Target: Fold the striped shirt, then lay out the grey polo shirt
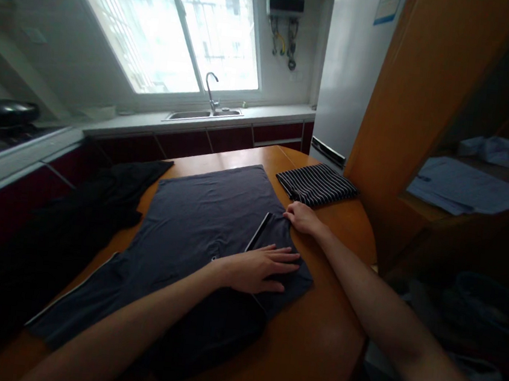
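Note:
A dark grey T-shirt (197, 221) lies spread flat on the wooden table (311, 342). Its right sleeve is folded inward, with a pale trim edge showing. My left hand (258, 268) lies flat on that folded sleeve, fingers stretched out and pointing right. My right hand (302, 217) rests at the sleeve's far edge, fingers curled down onto the cloth; whether it pinches the fabric I cannot make out. A folded black-and-white striped garment (316, 184) lies just beyond my right hand.
A heap of black clothing (99, 198) hangs over the table's left side. Behind are a counter with a sink and tap (209, 104), a window and a fridge (351, 73). A wooden shelf unit with papers (468, 189) stands to the right.

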A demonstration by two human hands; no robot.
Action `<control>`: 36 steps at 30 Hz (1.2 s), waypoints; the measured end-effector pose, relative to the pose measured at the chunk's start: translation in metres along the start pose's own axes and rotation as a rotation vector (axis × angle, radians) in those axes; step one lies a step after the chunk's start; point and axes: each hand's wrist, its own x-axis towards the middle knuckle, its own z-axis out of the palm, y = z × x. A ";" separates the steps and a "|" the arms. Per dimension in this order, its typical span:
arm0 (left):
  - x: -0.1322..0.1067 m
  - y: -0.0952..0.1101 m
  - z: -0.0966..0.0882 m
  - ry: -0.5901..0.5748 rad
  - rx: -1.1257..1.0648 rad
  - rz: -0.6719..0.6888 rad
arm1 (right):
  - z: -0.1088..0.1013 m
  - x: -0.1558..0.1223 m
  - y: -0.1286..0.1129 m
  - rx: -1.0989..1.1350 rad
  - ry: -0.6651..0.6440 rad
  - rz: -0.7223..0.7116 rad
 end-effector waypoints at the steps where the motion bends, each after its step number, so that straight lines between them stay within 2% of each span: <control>1: -0.001 0.001 -0.002 0.037 0.000 0.004 | -0.001 -0.001 0.000 0.002 0.000 -0.002; 5: -0.006 -0.002 -0.005 0.167 0.111 -0.098 | -0.003 -0.002 0.001 0.013 -0.005 -0.010; 13: -0.024 -0.017 -0.023 0.098 0.273 -0.212 | -0.004 -0.001 0.004 0.021 -0.020 -0.023; 19: -0.025 -0.021 -0.033 0.165 0.200 -0.138 | -0.004 -0.001 0.004 0.020 -0.016 -0.029; 22: -0.026 -0.019 -0.037 0.130 0.224 -0.110 | -0.004 -0.001 0.004 0.016 -0.016 -0.028; 24: -0.024 -0.018 -0.033 0.120 0.249 -0.109 | -0.004 -0.001 0.004 0.008 -0.013 -0.025; 29: -0.011 -0.018 -0.002 0.288 0.286 -0.145 | -0.004 -0.003 0.002 -0.028 0.001 -0.028; 33: -0.008 -0.026 0.021 0.189 0.214 -0.165 | -0.004 -0.004 0.000 -0.040 0.001 -0.025; 36: -0.010 -0.035 0.025 0.177 0.155 -0.267 | -0.006 -0.005 -0.004 -0.043 0.016 0.018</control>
